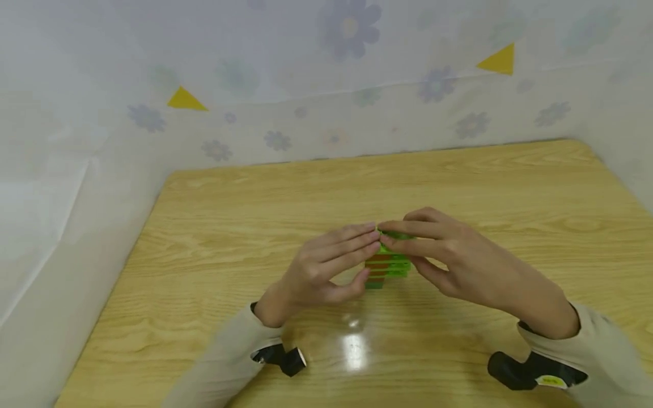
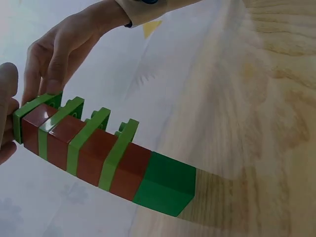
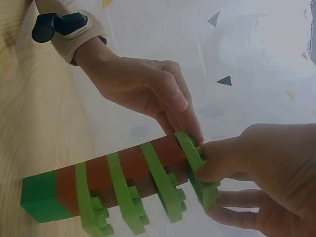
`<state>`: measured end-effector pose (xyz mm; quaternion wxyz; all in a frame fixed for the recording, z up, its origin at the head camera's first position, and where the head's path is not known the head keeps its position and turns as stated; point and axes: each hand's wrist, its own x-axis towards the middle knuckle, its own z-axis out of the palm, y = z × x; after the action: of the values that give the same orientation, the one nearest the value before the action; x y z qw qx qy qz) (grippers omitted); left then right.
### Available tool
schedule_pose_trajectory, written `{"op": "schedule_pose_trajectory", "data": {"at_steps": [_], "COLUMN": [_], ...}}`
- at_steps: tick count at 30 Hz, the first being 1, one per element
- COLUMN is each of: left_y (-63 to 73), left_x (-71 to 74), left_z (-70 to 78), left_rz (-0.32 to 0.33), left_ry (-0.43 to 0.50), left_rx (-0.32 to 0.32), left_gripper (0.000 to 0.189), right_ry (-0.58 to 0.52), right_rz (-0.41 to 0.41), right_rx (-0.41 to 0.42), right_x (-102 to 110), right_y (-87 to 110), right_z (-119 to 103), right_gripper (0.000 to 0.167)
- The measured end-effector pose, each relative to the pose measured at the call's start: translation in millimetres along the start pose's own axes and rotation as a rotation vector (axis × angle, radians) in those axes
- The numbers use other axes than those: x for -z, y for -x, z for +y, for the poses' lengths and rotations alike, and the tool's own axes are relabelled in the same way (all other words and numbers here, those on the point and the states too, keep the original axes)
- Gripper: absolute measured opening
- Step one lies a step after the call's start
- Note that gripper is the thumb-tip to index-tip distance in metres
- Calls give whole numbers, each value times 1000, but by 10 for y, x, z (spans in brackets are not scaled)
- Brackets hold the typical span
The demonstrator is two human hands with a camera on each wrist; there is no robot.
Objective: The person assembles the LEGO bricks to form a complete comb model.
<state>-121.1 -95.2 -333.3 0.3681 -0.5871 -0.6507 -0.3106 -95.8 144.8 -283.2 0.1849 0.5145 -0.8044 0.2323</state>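
Note:
A tower of toy building bricks (image 2: 89, 143) stands on the table, with a dark green block (image 2: 170, 182) at its foot. Above that, reddish-brown blocks alternate with light green plates that stick out to one side. In the right wrist view, my right hand (image 1: 454, 255) pinches the topmost light green plate (image 3: 209, 195) by its overhanging, studded end, between thumb and fingers. Opposite it, my left hand (image 1: 331, 260) has its fingers nearly straight, fingertips right at the tower's top. The left thumb is apart from them, lower down beside the tower. From the head, both hands partly hide the top.
The wood-grain table (image 1: 229, 226) reaches around the tower on all sides. Behind it hangs a pale flower-patterned sheet (image 1: 306, 68) with yellow triangles. A black camera (image 1: 293, 361) sits on the left wrist and another black camera (image 1: 510, 371) on the right one.

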Motion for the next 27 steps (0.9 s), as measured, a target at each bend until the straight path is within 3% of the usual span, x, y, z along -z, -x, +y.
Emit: {"op": "schedule_pose_trajectory", "data": {"at_steps": [8,13,20,27], "left_y": [96,106,104,184], "left_x": [-113,-141,-141,-177], "left_z": [2,-12,-44,-94], "left_rz": [96,110,125,107], "left_ry": [-16,-11,-5,-21], "left_rx": [-8,-14,20,44], "left_gripper": [30,30,28,28], "right_ry": [-47,-17,-40,112], "right_rz": [89,159,171,197], "right_rx": [30,92,64,68], "right_x": [-107,-164,-226,-403], "right_y": [65,73,76,124], "right_z": [39,52,82,110], "right_gripper": [42,38,36,46]}}
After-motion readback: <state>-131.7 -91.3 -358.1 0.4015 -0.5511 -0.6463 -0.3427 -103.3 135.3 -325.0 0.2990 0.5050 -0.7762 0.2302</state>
